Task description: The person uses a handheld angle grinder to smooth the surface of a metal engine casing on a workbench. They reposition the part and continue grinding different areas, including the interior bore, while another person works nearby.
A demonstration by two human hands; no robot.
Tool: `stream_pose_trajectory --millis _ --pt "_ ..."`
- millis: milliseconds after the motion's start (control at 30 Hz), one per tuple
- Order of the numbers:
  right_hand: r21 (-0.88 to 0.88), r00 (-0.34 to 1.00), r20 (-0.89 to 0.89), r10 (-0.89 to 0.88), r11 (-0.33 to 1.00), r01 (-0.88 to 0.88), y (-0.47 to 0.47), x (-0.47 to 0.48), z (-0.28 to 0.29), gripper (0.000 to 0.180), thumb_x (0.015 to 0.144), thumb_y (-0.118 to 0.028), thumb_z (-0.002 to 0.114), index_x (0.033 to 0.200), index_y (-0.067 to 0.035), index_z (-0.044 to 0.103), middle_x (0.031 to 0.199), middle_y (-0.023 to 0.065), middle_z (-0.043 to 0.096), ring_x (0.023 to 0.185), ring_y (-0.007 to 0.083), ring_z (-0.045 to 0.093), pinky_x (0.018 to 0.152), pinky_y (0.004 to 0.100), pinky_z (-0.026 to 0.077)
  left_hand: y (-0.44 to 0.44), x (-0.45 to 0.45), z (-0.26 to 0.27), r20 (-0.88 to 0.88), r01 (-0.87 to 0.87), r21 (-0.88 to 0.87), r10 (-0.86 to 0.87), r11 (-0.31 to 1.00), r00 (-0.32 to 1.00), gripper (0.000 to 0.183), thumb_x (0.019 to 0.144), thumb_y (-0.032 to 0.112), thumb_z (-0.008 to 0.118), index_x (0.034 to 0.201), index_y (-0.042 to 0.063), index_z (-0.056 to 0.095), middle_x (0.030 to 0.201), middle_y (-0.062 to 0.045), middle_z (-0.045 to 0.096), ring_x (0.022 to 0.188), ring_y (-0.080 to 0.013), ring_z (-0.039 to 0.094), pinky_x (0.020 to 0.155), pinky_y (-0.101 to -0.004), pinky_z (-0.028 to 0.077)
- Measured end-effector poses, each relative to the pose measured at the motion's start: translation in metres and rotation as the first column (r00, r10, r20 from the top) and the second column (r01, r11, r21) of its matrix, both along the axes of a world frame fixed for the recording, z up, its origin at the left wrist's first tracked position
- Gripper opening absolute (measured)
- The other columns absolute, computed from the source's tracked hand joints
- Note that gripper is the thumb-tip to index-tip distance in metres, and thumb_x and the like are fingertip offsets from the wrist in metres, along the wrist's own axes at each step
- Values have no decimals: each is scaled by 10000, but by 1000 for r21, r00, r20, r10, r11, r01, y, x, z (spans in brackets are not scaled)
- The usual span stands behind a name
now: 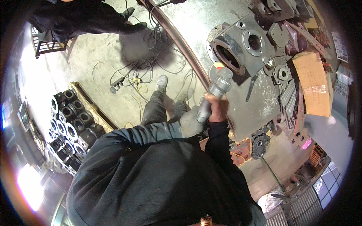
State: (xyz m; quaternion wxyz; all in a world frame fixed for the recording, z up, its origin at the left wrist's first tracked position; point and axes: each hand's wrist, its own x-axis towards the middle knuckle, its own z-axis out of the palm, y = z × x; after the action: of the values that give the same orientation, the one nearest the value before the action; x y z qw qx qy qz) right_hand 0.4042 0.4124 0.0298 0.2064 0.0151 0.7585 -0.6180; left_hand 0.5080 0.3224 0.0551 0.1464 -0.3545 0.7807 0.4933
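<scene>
Both hands are on a grey angle grinder, whose disc end points up beside a large metal gearbox housing. My right hand, apparently ungloved, wraps around the grinder's body near its head. My left hand, in a grey glove, grips the rear of the body. The housing rests on a metal-topped bench and shows round flanged openings. Whether the disc touches it or is turning cannot be told. A flat dark metal bar lies on the bench below the housing.
A cardboard box, flanged plates and brackets crowd the bench's right side. Tangled cables and a power strip lie on the floor. Stacked metal castings stand at left. Another person is at upper left. A pedestal fan stands lower right.
</scene>
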Motion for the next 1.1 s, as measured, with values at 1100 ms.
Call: stream_pose_trajectory --millis 1100 --pt "-247 809 499 -311 844 477 -43 -2 29 275 805 -95 814 1045 -37 696 880 58 699 756 182 661 703 355 540 -73 -7 5 -69 230 544 -230 807 971 636 819 153 848 1329 -7 504 970 -91 665 667 -162 657 550 -320 563"
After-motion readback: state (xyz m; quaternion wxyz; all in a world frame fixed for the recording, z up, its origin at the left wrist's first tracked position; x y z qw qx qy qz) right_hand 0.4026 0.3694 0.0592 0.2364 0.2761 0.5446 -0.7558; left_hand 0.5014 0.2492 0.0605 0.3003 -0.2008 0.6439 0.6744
